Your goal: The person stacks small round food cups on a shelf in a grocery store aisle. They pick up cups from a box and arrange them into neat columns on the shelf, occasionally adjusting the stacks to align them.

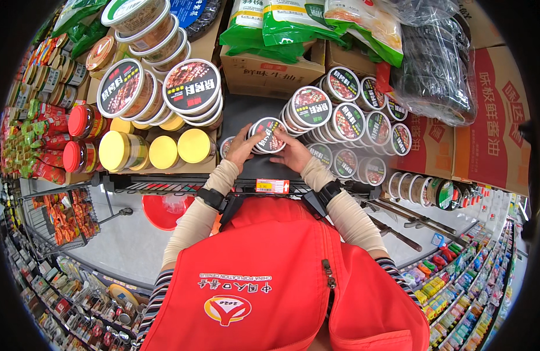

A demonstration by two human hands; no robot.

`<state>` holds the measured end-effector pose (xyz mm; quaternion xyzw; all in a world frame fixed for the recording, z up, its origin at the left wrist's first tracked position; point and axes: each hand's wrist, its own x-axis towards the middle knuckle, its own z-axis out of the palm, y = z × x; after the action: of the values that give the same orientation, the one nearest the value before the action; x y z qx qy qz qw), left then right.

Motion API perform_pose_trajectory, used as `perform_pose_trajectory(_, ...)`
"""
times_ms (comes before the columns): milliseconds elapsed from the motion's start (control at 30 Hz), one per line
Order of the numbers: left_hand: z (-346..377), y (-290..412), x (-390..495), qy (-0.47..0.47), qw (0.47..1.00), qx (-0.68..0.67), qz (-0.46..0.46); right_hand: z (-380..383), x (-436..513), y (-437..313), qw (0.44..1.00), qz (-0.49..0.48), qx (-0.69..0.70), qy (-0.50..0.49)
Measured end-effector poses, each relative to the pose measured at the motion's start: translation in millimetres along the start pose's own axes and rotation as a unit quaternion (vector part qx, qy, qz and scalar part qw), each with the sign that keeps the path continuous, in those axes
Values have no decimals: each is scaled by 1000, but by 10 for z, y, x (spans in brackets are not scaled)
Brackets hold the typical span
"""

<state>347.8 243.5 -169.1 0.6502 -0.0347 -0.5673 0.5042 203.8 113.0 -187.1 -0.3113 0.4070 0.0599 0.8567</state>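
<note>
Both hands meet at a short stack of round lidded plastic tubs (270, 134) near the front of a black shelf (243, 105). My left hand (240, 147) wraps the left side of the stack, thumb over the top lid. On the right side, my right hand (294, 151) grips it with fingers on the lid's edge. Another tub (226, 147) stands just left of my left hand, partly hidden. Rows of like stacked tubs (311, 106) stand close by on the right. The fingers hide part of the held stack.
Larger tub stacks (192, 85) and yellow-lidded jars (194, 145) stand on the left. A cardboard box (270, 72) with green bags (296, 26) lies behind. Red cartons (494, 118) are at the right. A price tag (272, 186) hangs on the front wire rail.
</note>
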Motion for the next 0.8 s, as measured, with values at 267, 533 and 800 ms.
perform_pose_trajectory(267,32,-22,-67,-3,1000,-4,-12,25,-99,-32,998,-1,-52,42)
perform_pose_trajectory(533,124,-91,-223,-9,1000,-8,-20,31,-235,-101,994,4,-105,36)
perform_pose_trajectory(800,156,-163,-291,-56,996,-49,-39,11,-351,-92,992,-16,-121,31)
